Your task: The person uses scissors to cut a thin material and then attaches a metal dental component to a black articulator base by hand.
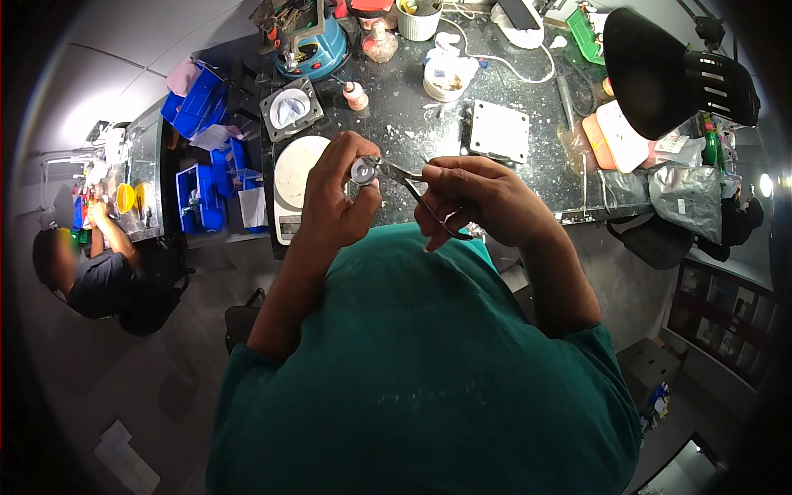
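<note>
My left hand (pixel 340 194) is closed, pinching a small round silvery piece (pixel 363 171) with a pale centre between thumb and fingers. Just to its right, my right hand (pixel 474 198) grips a slim two-handled metal tool (pixel 410 189), which looks like pliers or scissors. The tool's working end reaches to the round piece, and one dark handle slants down under my right fingers. Whether its tip touches the piece is too small to tell. Both hands are held up in front of my green shirt, at the near edge of the dark workbench (pixel 396 120).
Left of my hands lie a round cream plate (pixel 299 177) and a square holder with a white dish (pixel 290 109). Beyond are a pink-white bottle (pixel 355 96), a white tub (pixel 445 81) and a white square plate (pixel 499 132). A black lamp (pixel 652 74) overhangs the right. Another person (pixel 99 272) works at far left.
</note>
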Demonstrator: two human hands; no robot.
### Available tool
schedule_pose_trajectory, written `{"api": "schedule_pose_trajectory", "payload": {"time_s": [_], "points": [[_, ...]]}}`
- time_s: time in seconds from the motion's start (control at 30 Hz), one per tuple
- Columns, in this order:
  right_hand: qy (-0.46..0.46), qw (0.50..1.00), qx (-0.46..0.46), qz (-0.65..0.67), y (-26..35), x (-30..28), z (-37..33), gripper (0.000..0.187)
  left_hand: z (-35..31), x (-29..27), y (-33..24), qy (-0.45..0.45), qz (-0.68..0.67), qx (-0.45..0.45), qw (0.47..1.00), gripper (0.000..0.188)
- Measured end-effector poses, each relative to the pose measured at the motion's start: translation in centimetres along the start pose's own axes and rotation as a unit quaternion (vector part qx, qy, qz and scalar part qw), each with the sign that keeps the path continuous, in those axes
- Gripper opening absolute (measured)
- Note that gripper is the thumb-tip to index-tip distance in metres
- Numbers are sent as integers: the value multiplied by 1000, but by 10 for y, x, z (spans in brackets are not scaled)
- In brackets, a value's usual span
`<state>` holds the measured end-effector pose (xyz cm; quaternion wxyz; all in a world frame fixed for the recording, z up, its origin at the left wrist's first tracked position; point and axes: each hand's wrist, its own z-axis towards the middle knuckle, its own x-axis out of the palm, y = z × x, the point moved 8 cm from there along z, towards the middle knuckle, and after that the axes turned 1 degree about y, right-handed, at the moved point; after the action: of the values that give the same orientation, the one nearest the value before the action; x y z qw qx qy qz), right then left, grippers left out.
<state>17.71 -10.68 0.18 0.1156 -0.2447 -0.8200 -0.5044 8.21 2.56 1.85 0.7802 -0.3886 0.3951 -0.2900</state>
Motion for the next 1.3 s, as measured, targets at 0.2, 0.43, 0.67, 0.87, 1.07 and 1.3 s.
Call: {"api": "schedule_pose_trajectory", "payload": {"time_s": [0.2, 0.43, 0.67, 0.87, 1.07, 1.3], "points": [[1, 1000, -19, -13, -5, -3, 2, 36, 0, 1, 1, 5, 6, -8, 1000, 24], [-21, 999, -6, 27, 3, 2, -3, 31, -1, 2, 5, 29, -14, -21, 999, 24], [1, 999, -14, -37, -4, -7, 1, 32, 0, 2, 4, 38, -19, -41, 998, 24], [-3, 999, -25, -42, 1, -3, -1, 34, 0, 1, 4, 39, -51, -60, 996, 24], [9, 999, 18, 31, 2, 0, -2, 35, 0, 2, 6, 56, -25, -60, 996, 25], [21, 999, 26, 30, 1, -1, -1, 33, 1, 2, 4, 72, -19, -48, 996, 26]]}}
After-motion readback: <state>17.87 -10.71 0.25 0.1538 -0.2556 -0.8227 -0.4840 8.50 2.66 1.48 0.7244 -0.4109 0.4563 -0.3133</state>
